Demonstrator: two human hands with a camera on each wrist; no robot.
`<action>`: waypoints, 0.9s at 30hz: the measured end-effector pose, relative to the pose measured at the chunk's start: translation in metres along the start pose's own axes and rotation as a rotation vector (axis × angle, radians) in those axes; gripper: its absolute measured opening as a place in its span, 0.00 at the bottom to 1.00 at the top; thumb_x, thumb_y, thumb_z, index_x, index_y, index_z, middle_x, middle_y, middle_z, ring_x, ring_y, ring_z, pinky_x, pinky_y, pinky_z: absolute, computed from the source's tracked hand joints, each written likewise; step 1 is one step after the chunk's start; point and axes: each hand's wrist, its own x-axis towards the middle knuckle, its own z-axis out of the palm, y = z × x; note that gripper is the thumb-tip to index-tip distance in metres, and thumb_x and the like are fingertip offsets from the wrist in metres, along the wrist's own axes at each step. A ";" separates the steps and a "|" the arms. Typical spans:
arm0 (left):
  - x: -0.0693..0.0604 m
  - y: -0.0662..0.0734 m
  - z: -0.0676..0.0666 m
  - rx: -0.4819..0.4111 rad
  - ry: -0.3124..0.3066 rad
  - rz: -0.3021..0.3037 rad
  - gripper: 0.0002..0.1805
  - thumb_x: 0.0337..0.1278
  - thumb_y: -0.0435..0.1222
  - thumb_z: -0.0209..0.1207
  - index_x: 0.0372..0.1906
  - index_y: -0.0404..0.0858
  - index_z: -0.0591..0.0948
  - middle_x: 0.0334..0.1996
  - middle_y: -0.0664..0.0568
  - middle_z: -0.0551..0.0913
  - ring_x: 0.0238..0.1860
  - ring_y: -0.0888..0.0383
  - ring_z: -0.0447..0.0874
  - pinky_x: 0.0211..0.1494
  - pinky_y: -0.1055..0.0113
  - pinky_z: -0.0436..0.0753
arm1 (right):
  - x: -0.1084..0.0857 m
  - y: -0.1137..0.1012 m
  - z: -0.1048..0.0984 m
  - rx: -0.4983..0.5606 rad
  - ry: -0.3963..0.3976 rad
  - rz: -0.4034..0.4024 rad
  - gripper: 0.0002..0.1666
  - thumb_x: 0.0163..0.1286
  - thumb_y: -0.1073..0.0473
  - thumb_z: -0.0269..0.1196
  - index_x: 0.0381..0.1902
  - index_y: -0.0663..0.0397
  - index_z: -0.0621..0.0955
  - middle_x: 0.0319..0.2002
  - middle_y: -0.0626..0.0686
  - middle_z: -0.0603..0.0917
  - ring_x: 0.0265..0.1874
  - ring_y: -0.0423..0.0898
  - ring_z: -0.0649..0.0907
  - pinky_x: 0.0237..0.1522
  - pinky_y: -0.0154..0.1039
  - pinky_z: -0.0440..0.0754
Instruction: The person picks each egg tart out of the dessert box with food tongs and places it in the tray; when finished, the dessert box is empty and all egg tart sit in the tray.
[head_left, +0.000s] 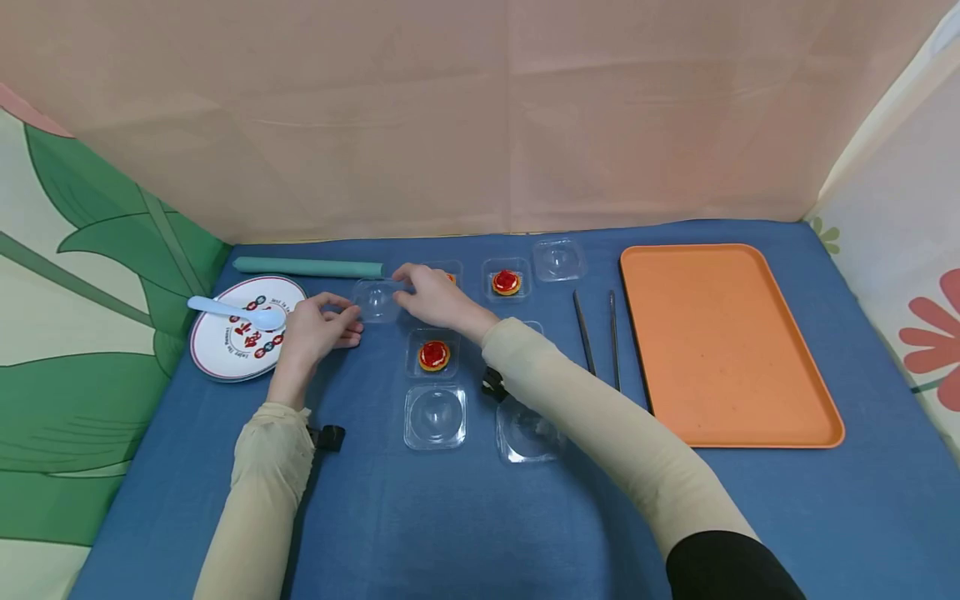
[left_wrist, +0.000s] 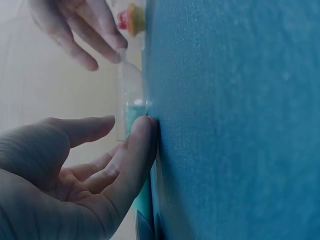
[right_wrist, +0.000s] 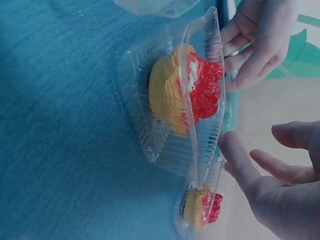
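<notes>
My left hand (head_left: 315,329) is beside the left edge of a clear plastic lid (head_left: 375,302), thumb and fingers apart. At the lid's right edge my right hand (head_left: 435,297) has its fingertips close to or touching the rim, thumb spread away from the fingers (right_wrist: 240,160). Below the right hand sits a red-topped tart (head_left: 433,356) in a clear tray, seen large in the right wrist view. Another tart (head_left: 506,282) stands in its tray to the right. A third tart (head_left: 452,278) is mostly hidden behind the right hand.
More clear lids (head_left: 435,417) lie around the trays, one partly under the right forearm. Left are a plate (head_left: 225,350) with a pale blue spoon (head_left: 232,311) and a green roll (head_left: 307,267). Rightward lie two dark sticks (head_left: 583,333) and an orange tray (head_left: 727,350).
</notes>
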 end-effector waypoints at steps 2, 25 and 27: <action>-0.001 0.001 0.001 -0.009 -0.008 0.004 0.24 0.81 0.37 0.60 0.66 0.22 0.75 0.39 0.34 0.90 0.28 0.63 0.91 0.38 0.67 0.91 | -0.002 0.001 -0.002 0.001 0.007 -0.001 0.26 0.85 0.60 0.57 0.75 0.64 0.73 0.71 0.62 0.78 0.71 0.55 0.77 0.69 0.48 0.78; -0.020 0.012 0.016 0.413 0.348 0.305 0.15 0.79 0.36 0.60 0.54 0.26 0.84 0.28 0.38 0.89 0.26 0.44 0.89 0.28 0.59 0.80 | -0.036 0.003 -0.027 0.214 0.052 -0.033 0.26 0.84 0.63 0.58 0.75 0.65 0.73 0.66 0.64 0.82 0.54 0.57 0.88 0.55 0.40 0.87; -0.022 0.015 0.019 0.424 0.344 0.369 0.14 0.78 0.35 0.61 0.54 0.25 0.85 0.31 0.36 0.89 0.27 0.42 0.89 0.29 0.54 0.83 | -0.042 0.002 -0.033 0.251 0.056 -0.034 0.26 0.84 0.64 0.59 0.74 0.66 0.73 0.65 0.65 0.82 0.54 0.58 0.88 0.55 0.39 0.87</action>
